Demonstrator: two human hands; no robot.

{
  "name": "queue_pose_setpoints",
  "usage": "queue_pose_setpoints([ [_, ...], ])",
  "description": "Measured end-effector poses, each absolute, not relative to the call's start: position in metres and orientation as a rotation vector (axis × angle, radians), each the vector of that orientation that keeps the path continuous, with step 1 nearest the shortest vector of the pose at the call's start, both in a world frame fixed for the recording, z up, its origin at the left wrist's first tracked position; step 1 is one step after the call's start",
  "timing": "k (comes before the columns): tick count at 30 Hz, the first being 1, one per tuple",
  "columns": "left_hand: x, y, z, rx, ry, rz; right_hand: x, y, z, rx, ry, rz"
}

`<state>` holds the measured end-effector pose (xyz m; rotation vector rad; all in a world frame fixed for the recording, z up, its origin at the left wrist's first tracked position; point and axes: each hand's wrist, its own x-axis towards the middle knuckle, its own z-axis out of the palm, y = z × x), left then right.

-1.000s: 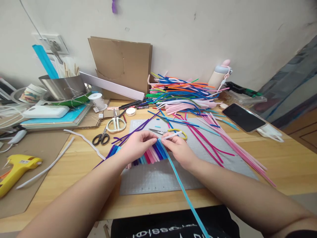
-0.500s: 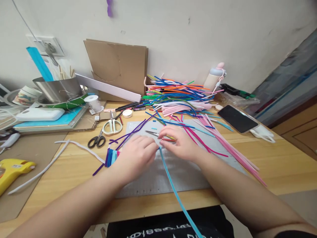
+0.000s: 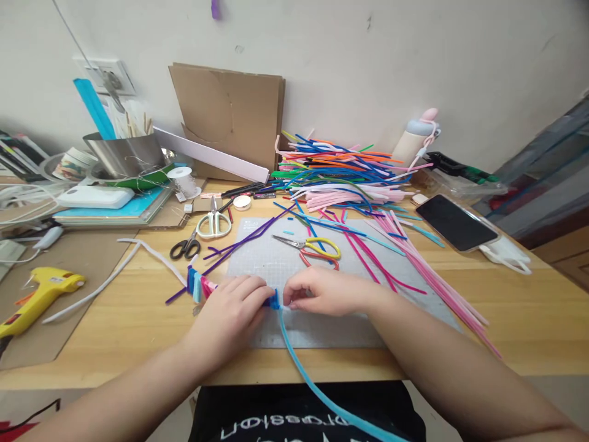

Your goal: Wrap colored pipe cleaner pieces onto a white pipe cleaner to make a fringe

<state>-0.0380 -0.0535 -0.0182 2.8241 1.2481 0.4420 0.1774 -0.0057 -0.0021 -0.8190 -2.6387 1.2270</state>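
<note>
My left hand (image 3: 237, 307) is closed over a strip wrapped in coloured pipe cleaners (image 3: 197, 285). Blue, light blue and pink bands stick out on its left side, and dark blue turns show past my fingertips. Close by, my right hand (image 3: 322, 291) pinches at the strip's right end, where a bit of white shows; its fingertips partly hide the spot. From that end a light blue pipe cleaner (image 3: 299, 365) curves down over the table edge toward my lap. Just beyond my right hand lie scissors with yellow and red handles (image 3: 322, 248) on the grey cutting mat (image 3: 257, 264).
A heap of coloured pipe cleaners (image 3: 345, 175) lies at the back, pink ones (image 3: 437, 285) to the right. Two more scissors, white-handled (image 3: 214, 224) and black-handled (image 3: 184, 248), rest at left. Also around are a yellow glue gun (image 3: 50, 291), a phone (image 3: 455, 222) and leaning cardboard (image 3: 230, 123).
Both hands have come nearer to me with the strip. My right hand has moved off the scissors, whose handles now show fully. The view has shifted slightly left.
</note>
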Motion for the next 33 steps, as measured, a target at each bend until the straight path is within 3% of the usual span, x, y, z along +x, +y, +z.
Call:
queue_pose_setpoints([
  [5, -0.049, -0.072, -0.029, 2.813, 1.383, 0.493, 0.176, -0.01, -0.006, -0.736, -2.686, 1.286],
  [10, -0.043, -0.08, -0.046, 2.684, 1.509, 0.69, 0.171, -0.012, -0.013, -0.736, -2.785, 1.07],
  [16, -0.03, -0.09, -0.043, 2.422, 1.519, 0.688, 0.173, -0.009, -0.02, -0.768, -2.829, 1.018],
  [21, -0.035, -0.102, -0.045, 2.552, 1.391, 0.558, 0.179, -0.011, -0.017, -0.869, -2.887, 0.833],
  [33, -0.031, -0.107, -0.044, 2.759, 1.41, 0.28, 0.181, -0.01, -0.016, -0.9, -2.894, 0.841],
])
